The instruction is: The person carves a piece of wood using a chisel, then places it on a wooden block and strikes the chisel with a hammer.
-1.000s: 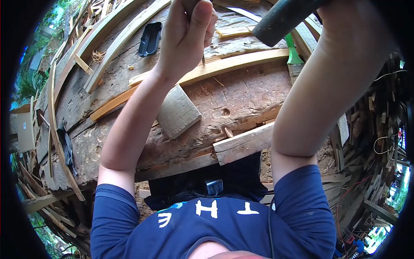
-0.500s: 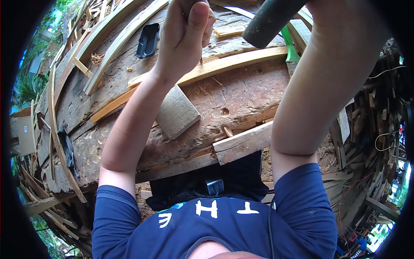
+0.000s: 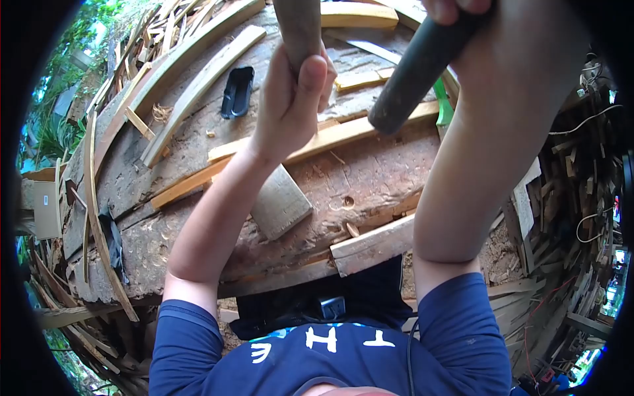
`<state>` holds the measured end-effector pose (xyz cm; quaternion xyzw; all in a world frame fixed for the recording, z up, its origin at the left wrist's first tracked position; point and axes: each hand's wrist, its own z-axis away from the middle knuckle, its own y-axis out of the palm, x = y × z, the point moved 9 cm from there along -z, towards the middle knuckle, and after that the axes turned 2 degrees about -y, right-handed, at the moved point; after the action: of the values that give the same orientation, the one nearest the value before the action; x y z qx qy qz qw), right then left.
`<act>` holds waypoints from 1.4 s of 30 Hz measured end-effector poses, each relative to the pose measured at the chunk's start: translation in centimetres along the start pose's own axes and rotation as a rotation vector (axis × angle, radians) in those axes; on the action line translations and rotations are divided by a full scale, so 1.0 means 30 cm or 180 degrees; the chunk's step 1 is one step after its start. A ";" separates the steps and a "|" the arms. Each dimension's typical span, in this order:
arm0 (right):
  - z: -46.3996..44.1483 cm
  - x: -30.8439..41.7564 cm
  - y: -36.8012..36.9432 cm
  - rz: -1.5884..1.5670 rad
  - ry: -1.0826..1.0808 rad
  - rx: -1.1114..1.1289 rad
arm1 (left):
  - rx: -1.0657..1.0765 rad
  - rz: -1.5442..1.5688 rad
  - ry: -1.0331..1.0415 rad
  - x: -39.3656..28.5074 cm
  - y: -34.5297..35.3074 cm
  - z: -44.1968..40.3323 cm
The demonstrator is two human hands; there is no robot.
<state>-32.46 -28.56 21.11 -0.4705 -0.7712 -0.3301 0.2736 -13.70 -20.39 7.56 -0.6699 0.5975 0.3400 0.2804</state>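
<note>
Near the top centre, my left hand is closed around a thick upright wooden handle, just above a long pale wood strip on the workbench. The handle's lower end is hidden in the fist. At the top right my right hand grips a dark, round-ended handle slanting down to the left; its far end is out of view. A square wood block lies below my left wrist, partly behind the forearm. A green-handled brush is partly hidden by my right arm.
The rough workbench bears a black plastic tray, long curved strips at the left and a short board at its near edge. A cardboard box stands far left. Scrap wood is piled at the right.
The view has shifted, so the bench and left hand sit lower and more of the wooden handle shows. The dark handle has come lower and left, and my right hand's fingers now show.
</note>
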 end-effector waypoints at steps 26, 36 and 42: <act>-0.018 0.038 0.026 0.1611 0.0298 0.1018 | -0.0016 -0.0572 0.0204 -0.043 0.022 0.007; 0.079 0.172 0.092 0.3385 -0.0713 0.1814 | -0.0185 -0.0793 0.0287 0.031 0.032 0.014; 0.120 0.196 0.174 0.2814 -0.1184 0.2229 | 0.0008 -0.0774 0.0001 0.051 0.014 0.026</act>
<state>-30.52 -20.82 24.46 -0.6788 -0.6001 0.1773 0.3843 -14.13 -20.76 5.88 -0.7371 0.5123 0.3026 0.3204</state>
